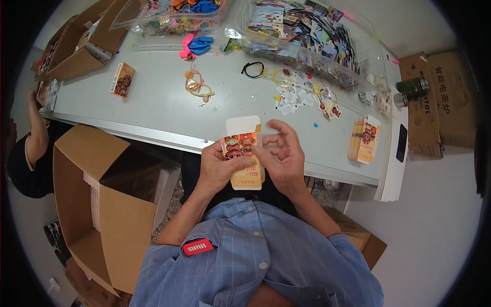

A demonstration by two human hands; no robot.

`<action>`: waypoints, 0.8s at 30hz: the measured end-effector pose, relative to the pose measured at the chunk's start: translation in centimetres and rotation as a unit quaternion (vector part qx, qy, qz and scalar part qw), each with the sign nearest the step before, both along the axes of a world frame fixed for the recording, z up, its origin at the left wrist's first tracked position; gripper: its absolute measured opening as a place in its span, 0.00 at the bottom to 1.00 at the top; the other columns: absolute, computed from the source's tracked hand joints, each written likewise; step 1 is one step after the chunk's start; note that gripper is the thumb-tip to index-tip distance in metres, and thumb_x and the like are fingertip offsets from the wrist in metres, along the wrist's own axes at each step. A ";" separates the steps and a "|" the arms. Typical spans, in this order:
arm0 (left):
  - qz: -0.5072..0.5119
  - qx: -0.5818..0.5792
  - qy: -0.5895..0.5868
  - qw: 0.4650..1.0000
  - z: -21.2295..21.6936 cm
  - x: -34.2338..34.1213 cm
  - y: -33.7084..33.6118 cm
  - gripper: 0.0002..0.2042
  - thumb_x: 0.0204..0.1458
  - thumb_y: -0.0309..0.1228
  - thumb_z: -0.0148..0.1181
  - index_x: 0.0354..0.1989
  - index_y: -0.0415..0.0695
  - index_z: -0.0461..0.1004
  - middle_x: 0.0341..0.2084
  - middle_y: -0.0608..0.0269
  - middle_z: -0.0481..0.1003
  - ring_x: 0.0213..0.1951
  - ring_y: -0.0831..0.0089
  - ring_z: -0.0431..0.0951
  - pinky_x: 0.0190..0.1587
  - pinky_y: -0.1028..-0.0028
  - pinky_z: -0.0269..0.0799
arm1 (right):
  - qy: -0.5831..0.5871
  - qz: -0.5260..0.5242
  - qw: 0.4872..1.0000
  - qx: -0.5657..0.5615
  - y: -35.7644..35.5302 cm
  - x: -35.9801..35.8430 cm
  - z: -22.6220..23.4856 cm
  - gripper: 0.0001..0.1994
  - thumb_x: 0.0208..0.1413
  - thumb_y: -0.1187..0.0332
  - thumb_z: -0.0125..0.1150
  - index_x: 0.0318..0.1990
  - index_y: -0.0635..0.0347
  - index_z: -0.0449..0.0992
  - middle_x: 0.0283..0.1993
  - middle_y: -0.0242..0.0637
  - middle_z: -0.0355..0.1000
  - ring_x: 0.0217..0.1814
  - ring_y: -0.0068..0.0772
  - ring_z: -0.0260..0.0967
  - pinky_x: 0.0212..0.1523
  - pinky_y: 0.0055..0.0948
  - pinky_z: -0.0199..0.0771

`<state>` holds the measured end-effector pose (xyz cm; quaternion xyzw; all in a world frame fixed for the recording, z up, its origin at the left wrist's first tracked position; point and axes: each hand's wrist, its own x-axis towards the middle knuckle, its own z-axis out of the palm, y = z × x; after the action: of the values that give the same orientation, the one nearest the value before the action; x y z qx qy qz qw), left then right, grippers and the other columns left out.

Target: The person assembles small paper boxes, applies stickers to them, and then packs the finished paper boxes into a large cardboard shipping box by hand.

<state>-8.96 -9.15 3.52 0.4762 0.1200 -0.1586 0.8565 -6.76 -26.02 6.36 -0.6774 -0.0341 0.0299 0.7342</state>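
Observation:
A small orange-yellow carton [245, 176] with cartoon figures is in front of my chest, near the table's front edge. Its white end flap [243, 124] stands open at the far end. My left hand [215, 166] is closed on the carton's left side, thumb across its front. On the right side, my right hand [284, 158] presses its thumb to the carton; its index finger is raised and the other fingers curl beside the edge. A stack of flat, similar cartons [364, 139] rests on the table at the right, and a filled-out carton [123, 80] stands at the left.
Behind lie clear bins of balloons and bands [176, 23] and cards [307, 41]. Hair ties [198, 88], small white packets [296, 99], a phone [402, 143] and a green flask [413, 87] lie about. An open cardboard box [125, 220] stands left; another person's arm [35, 133] shows beyond.

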 end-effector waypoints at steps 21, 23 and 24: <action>0.097 0.208 -0.147 0.962 -0.4 0.8 -0.6 0.27 0.56 0.20 0.67 0.65 0.37 0.67 0.41 0.51 0.82 0.42 0.73 0.83 0.45 0.75 0.80 | -0.050 0.038 0.998 -0.024 -0.5 -0.2 -3.7 0.27 0.68 0.77 0.53 0.73 0.66 0.56 0.54 0.51 0.76 0.55 0.28 0.74 0.56 0.27 0.73; 0.082 0.190 -0.166 0.964 -0.9 1.8 0.0 0.27 0.56 0.20 0.66 0.66 0.38 0.67 0.41 0.52 0.82 0.42 0.73 0.83 0.46 0.74 0.80 | -0.077 0.049 0.995 -0.029 -1.0 1.0 -4.2 0.27 0.67 0.77 0.54 0.72 0.66 0.58 0.54 0.50 0.76 0.54 0.28 0.75 0.56 0.29 0.74; 0.069 0.173 -0.183 0.965 -1.3 2.2 0.3 0.27 0.57 0.20 0.66 0.66 0.39 0.67 0.41 0.52 0.82 0.42 0.72 0.83 0.47 0.74 0.80 | -0.103 0.061 0.992 -0.034 -1.2 1.5 -4.3 0.26 0.67 0.77 0.56 0.71 0.66 0.60 0.54 0.49 0.76 0.53 0.29 0.75 0.56 0.30 0.74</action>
<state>-6.81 -8.87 2.21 0.6287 0.0196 0.0133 0.7773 -5.21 -27.21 2.03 -0.6978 -0.1495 0.0060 0.7004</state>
